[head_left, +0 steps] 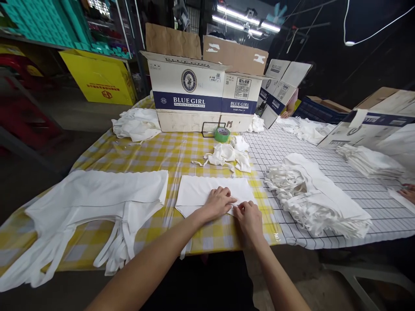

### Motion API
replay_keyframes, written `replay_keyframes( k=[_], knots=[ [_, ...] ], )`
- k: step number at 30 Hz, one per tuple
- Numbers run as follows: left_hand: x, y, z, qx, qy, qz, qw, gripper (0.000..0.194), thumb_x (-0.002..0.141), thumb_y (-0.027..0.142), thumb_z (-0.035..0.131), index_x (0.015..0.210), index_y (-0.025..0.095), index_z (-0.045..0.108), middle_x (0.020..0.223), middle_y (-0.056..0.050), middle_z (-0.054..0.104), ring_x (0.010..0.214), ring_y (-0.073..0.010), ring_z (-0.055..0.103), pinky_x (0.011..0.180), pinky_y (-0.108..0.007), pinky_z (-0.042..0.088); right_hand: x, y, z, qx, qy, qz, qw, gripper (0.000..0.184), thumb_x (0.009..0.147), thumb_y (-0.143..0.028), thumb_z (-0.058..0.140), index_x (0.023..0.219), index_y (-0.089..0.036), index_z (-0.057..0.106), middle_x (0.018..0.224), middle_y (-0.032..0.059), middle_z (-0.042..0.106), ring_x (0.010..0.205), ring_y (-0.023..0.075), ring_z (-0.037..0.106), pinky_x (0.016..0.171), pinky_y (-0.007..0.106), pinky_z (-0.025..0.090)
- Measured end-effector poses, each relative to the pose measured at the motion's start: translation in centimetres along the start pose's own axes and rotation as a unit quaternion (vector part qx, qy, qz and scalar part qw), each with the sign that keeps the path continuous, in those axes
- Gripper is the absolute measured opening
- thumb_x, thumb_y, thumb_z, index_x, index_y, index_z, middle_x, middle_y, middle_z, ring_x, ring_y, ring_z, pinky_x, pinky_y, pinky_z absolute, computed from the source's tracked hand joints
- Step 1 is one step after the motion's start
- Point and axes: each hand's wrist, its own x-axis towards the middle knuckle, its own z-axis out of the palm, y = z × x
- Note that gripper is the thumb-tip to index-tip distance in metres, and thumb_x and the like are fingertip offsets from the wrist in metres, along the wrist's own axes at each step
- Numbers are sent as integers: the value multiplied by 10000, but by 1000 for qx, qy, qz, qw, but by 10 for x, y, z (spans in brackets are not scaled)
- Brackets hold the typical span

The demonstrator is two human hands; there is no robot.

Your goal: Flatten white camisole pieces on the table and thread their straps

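A white strapped garment (194,190), with a scalloped upper edge and a seam across it, lies flat on the checked cloth in front of me. My left hand (219,202) rests on it, fingers bent and slightly apart, pressing the fabric near the seam. Close beside it, my right hand (250,219) pinches the garment's lower edge between thumb and fingers. The exact fold under the fingertips is hidden. To the left lies a stack of similar white garments (97,190), straps trailing toward the table's front edge.
Behind the work are crumpled white pieces (225,154), green tape (222,134) and a large Blue Girl carton (191,103). A thick white garment pile (320,194) lies on the right-hand grid cloth (259,151). Another person's hand (408,193) shows at the far right.
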Motion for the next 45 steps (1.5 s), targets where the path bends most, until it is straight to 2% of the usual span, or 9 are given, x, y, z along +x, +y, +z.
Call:
replay_keyframes(
  k=[7, 19, 26, 28, 31, 35, 38, 41, 45],
  knots=[
    [-5, -2, 4, -16, 20, -2, 1000, 265, 857, 289, 475, 1083, 356, 596, 1042, -13, 483, 997, -192, 400, 860, -343, 329, 8, 2, 12, 56, -44, 54, 996, 208, 778, -310, 484, 635, -181, 565, 671, 31, 597, 604, 157, 519, 569, 261, 307],
    [-4, -3, 7, -38, 14, -17, 999, 297, 849, 287, 481, 1114, 373, 586, 1074, -16, 486, 1035, -203, 403, 888, -363, 339, 2, -2, 19, 98, 21, 112, 989, 251, 789, -360, 436, 616, -195, 512, 650, 32, 591, 576, 167, 514, 563, 268, 334],
    [-14, -17, -28, -157, -67, 1, 985, 455, 855, 283, 441, 1308, 316, 409, 1279, -20, 459, 1164, -187, 421, 1005, -339, 317, -35, -7, -35, 157, -38, 53, 986, 202, 821, -366, 452, 734, -191, 500, 702, 16, 554, 677, 168, 499, 637, 268, 366],
    [-29, -29, -43, -161, -51, -14, 986, 471, 885, 284, 384, 1353, 303, 332, 1364, -2, 406, 1255, -165, 347, 1075, -337, 223, -63, -11, -49, 233, -213, 0, 949, 222, 854, -339, 417, 751, -191, 546, 694, 7, 573, 661, 151, 515, 606, 238, 378],
    [-56, -47, -59, -98, -39, -61, 993, 468, 902, 311, 354, 1367, 309, 294, 1423, 18, 342, 1331, -166, 227, 1112, -387, 97, -107, -26, -37, 315, -446, -43, 837, 207, 823, -331, 495, 909, -202, 632, 846, 23, 649, 764, 164, 581, 655, 226, 416],
    [-87, -59, -59, -5, -88, -99, 991, 497, 898, 402, 357, 1379, 323, 259, 1479, 4, 214, 1364, -222, 119, 1092, -468, 76, -139, -70, 30, 433, -404, 64, 803, 517, 780, -412, 575, 1238, -185, 498, 1251, 101, 524, 1139, 243, 471, 912, 324, 372],
    [-97, -60, -54, 39, -110, -86, 989, 530, 897, 435, 347, 1395, 328, 200, 1498, 11, 128, 1373, -220, 48, 1093, -466, 40, -141, -101, 63, 526, -366, 127, 757, 401, 813, -467, 525, 1083, -181, 604, 1141, 87, 595, 1092, 238, 502, 930, 357, 354],
    [-98, -58, -50, 64, -114, -82, 988, 543, 904, 441, 322, 1406, 325, 148, 1501, 11, 107, 1374, -207, 34, 1094, -458, 23, -147, -108, 57, 579, -360, 103, 725, 379, 838, -484, 482, 787, -156, 663, 887, 66, 656, 929, 215, 564, 872, 330, 377],
    [-96, -60, -48, 75, -122, -81, 986, 551, 907, 453, 294, 1412, 323, 115, 1504, 14, 74, 1375, -214, 24, 1091, -466, 16, -176, -86, 21, 589, -382, 107, 704, 403, 862, -470, 451, 718, -147, 645, 676, 27, 616, 710, 158, 555, 709, 270, 398]
  ],
)
